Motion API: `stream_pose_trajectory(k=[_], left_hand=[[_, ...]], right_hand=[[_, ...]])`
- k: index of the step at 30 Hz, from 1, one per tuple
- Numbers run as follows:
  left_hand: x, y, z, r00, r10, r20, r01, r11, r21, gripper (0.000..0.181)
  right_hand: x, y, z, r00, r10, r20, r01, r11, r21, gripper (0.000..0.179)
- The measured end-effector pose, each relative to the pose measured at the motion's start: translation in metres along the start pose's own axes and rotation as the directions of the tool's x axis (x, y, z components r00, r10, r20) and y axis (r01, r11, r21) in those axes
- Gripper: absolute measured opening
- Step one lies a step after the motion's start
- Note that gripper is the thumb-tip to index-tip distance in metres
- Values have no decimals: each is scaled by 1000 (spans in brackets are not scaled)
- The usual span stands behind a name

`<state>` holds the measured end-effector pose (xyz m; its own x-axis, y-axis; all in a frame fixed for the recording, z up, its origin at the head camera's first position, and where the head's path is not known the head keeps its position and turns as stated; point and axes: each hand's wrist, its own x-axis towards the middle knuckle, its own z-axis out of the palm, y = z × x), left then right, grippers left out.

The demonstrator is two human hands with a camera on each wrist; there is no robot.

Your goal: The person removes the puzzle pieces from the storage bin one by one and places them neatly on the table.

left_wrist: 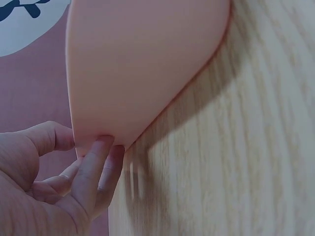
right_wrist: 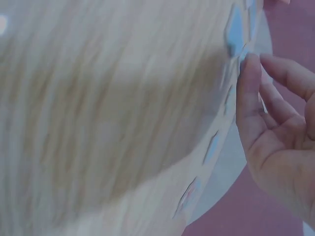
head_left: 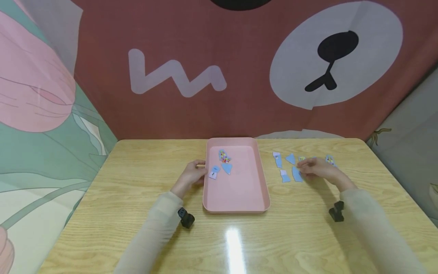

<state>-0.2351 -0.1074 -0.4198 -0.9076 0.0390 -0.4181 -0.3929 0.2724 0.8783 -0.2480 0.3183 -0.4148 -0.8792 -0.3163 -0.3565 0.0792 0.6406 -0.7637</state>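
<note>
The pink tray (head_left: 236,199) lies mid-table and bears several small puzzle pieces (head_left: 227,168), light blue with coloured prints. At its left side my left hand (head_left: 194,174) holds the tray wall. In the left wrist view, fingertips (left_wrist: 104,142) press the outer face while the thumb meets the rim. Over the loose pieces to the right of the tray is my right hand (head_left: 319,169). Its thumb and finger tips come close together beside a curved blue piece (head_left: 296,174). Whether a piece sits between them is hidden.
Several more pieces lie right of the tray, among them a blue triangle (head_left: 290,158), a white-topped piece (head_left: 284,176) and a flower-printed piece (head_left: 330,159). A printed cloth (head_left: 171,118) hangs behind the wooden table (head_left: 143,163).
</note>
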Motion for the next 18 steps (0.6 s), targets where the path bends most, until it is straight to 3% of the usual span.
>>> stream_pose_trajectory(k=[6, 18], left_hand=[[1, 0, 0, 1000, 22, 9, -22, 1000, -13, 48], [0, -2, 0, 999, 40, 13, -40, 999, 0, 48]], right_hand=[[11, -26, 6, 998, -15, -65, 15, 1000, -11, 51], [42, -89, 35, 991, -94, -98, 99, 994, 52, 45]])
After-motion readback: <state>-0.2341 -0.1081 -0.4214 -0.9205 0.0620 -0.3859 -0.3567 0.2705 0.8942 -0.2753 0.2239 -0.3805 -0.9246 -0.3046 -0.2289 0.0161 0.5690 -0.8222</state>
